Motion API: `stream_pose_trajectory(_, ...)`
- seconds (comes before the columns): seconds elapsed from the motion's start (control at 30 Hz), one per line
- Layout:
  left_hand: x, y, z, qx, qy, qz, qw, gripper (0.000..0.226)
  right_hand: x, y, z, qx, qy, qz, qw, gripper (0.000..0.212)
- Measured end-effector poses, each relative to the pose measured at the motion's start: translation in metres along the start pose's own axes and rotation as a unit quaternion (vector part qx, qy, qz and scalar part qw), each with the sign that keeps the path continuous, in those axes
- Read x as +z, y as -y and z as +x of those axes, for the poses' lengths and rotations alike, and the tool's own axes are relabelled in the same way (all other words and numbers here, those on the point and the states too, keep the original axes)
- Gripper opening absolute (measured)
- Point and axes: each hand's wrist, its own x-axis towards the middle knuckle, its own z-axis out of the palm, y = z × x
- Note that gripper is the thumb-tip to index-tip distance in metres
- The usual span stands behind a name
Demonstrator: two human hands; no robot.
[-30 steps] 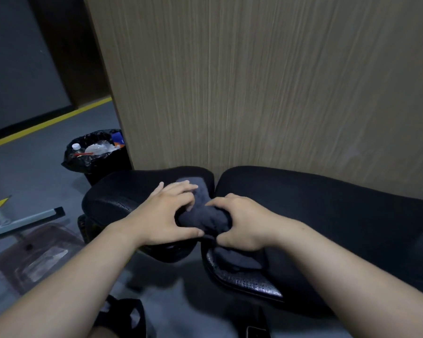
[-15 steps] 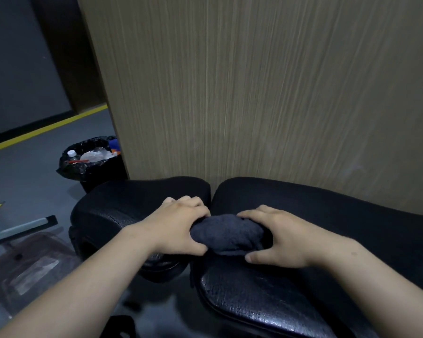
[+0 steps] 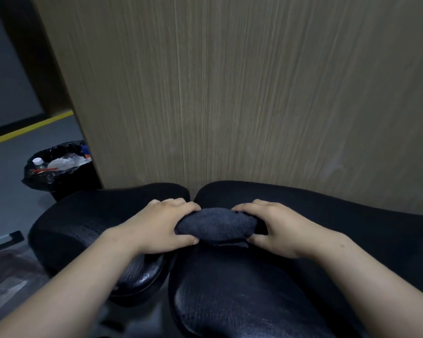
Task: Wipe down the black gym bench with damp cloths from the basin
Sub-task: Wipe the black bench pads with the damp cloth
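Observation:
A dark grey cloth (image 3: 216, 226), bunched into a thick roll, lies on the black gym bench (image 3: 242, 296) near the gap between its two padded sections. My left hand (image 3: 164, 225) grips the cloth's left end, fingers curled over the top and thumb underneath. At the right end my right hand (image 3: 271, 228) holds it the same way. The smaller left pad (image 3: 78, 223) sits beside the larger right pad, whose near surface shines. No basin is in view.
A wooden panel wall (image 3: 230, 93) rises directly behind the bench. A bin with a black liner (image 3: 56, 167), holding bottles and wrappers, stands on the grey floor at the left. A yellow floor line (image 3: 29, 129) runs farther back. A metal bar (image 3: 4, 240) lies at the left edge.
Both hands slid the cloth from the gap between the pads onto the larger right pad, and spread apart to its two ends. The view has tilted slightly upward.

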Motion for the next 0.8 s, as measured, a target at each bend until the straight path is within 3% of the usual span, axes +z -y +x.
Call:
stream_pose_trajectory(0.27,0.004,-0.004,0.012,0.013,-0.01,-0.006,1.0,0.037,-0.004,-0.01,0.001,-0.008,-0.005,0.006,1.0,0.058)
stream_pose_trajectory(0.5,-0.003,0.001,0.006,0.0,-0.023,0.0,1.0,0.029,-0.004,-0.006,0.013,-0.025,-0.004,0.014,1.0,0.058)
stream_pose_trajectory(0.8,-0.035,0.086,-0.047,-0.172,-0.025,0.061,0.983,0.046,0.035,0.069,0.111,-0.073,-0.031,0.054,0.995,0.052)
